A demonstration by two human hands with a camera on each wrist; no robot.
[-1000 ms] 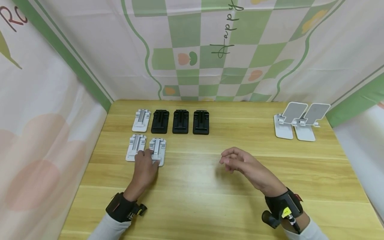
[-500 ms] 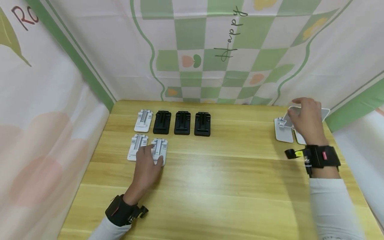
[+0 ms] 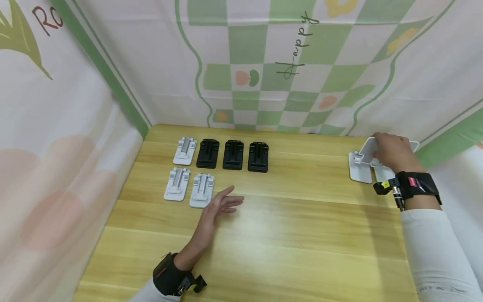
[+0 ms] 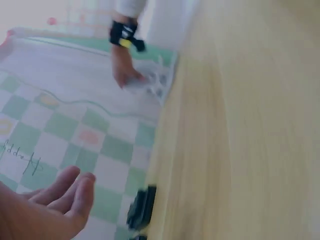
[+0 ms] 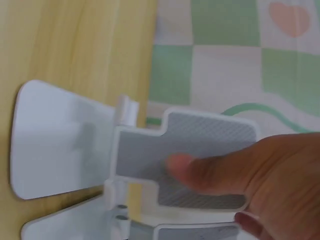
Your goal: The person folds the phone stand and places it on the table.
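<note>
Two white phone stands with raised plates stand at the table's back right. My right hand (image 3: 396, 152) grips the left unfolded phone stand (image 3: 360, 171); in the right wrist view the thumb lies across the grey pad of its plate (image 5: 215, 137), with the fingers behind it. Beside it, the second unfolded phone stand (image 5: 75, 220) is partly covered by the hand in the head view. My left hand (image 3: 215, 214) holds nothing, its fingers extended, just right of a folded white phone stand (image 3: 201, 189).
Two more folded white stands lie on the left, one at the back (image 3: 185, 151) and one in front (image 3: 177, 184). Three folded black stands (image 3: 232, 155) continue the back row. A patterned cloth (image 3: 279, 84) rises behind the wooden table (image 3: 302, 235).
My right hand has gone from mid-table to the unfolded stands at the back right and taken hold of one. My left hand has let go of the folded white stand and moved right.
</note>
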